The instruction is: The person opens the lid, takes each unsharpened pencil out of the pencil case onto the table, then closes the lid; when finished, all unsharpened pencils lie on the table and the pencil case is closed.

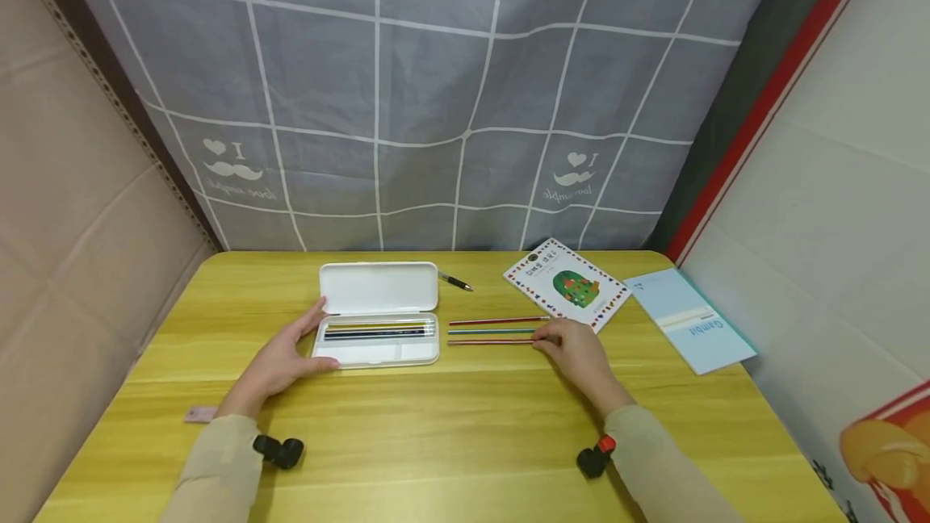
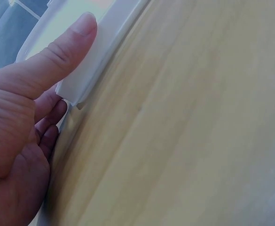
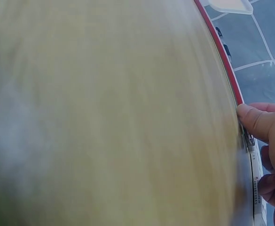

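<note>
An open white pencil case (image 1: pixel 378 357) stands on the table with its lid raised at the back and several pencils (image 1: pixel 378 333) inside. My left hand (image 1: pixel 282 355) holds the case's left end; in the left wrist view its thumb (image 2: pixel 64 54) lies over the white rim and the other fingers are beside the wall. Right of the case lie a dark red pencil (image 1: pixel 494 320) and a blue-green pencil (image 1: pixel 494 332), side by side. Nearest me is a red pencil (image 1: pixel 487 342), whose right end my right hand (image 1: pixel 577 352) pinches between thumb and forefinger.
A black pen (image 1: pixel 455 282) lies behind the case, to the right. Beyond the right hand are a white booklet (image 1: pixel 538 269) with a green picture and a light blue Gambit notebook (image 1: pixel 690 325). A small pinkish flat piece (image 1: pixel 199 414) sits by the left forearm. A grey curtain (image 1: pixel 421 87) hangs behind the table.
</note>
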`<action>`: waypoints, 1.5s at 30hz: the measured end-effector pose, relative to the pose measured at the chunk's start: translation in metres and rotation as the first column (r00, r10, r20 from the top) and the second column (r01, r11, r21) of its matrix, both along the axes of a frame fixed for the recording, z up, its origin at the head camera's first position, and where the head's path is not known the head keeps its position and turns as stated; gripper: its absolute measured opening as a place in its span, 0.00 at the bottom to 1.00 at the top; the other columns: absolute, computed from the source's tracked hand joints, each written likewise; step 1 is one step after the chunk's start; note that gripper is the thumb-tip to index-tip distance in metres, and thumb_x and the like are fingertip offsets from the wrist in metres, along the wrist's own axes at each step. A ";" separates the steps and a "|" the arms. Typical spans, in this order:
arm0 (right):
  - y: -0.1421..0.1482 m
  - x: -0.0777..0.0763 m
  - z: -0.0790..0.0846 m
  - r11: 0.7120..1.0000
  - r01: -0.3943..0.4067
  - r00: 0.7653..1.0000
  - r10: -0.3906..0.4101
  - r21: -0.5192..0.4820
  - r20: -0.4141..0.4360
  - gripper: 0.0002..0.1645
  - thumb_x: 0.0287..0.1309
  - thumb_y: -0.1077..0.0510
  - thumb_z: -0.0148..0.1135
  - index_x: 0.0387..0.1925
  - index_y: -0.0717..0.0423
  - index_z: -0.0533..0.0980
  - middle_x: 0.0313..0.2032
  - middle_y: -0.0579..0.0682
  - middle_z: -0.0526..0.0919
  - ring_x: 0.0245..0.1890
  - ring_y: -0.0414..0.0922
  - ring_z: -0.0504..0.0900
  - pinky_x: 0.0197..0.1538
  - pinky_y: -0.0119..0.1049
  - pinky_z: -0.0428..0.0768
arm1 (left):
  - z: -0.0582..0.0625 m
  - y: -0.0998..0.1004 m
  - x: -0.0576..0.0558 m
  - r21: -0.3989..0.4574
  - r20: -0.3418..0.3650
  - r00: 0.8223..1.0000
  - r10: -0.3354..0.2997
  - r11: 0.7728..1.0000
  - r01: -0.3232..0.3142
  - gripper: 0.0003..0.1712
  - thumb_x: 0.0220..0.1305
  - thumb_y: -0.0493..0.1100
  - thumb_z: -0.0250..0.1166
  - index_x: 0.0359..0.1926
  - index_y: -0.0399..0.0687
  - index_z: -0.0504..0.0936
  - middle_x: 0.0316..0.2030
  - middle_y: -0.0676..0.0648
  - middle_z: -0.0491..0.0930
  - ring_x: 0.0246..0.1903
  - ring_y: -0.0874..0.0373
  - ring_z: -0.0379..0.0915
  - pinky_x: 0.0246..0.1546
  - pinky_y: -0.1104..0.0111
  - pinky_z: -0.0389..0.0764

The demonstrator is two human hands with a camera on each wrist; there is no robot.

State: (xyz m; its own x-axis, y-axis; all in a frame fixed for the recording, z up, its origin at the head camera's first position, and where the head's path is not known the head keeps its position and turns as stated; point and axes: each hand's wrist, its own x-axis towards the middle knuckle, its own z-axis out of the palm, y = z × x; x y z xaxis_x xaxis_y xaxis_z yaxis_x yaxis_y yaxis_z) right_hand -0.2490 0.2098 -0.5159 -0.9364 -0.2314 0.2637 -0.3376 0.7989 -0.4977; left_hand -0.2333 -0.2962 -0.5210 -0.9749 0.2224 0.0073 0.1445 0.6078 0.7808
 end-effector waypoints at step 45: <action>-0.148 -0.025 0.025 0.973 -0.211 0.971 0.220 -0.097 0.092 0.17 0.62 0.49 0.75 0.52 0.45 0.89 0.50 0.44 0.90 0.37 0.42 0.84 0.46 0.39 0.83 | 0.000 0.000 0.001 0.002 -0.012 1.000 -0.011 1.000 0.011 0.69 0.54 0.52 0.83 0.85 0.54 0.46 0.76 0.31 0.62 0.78 0.30 0.47 0.71 0.29 0.46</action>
State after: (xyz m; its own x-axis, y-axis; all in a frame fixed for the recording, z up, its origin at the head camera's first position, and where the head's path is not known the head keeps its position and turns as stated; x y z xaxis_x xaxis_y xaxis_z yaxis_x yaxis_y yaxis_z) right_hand -0.2741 0.0616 -0.4907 -0.8899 -0.4111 0.1976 -0.4412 0.6659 -0.6016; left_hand -0.2326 -0.2964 -0.5205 -0.9723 0.2328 0.0191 0.1601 0.6048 0.7801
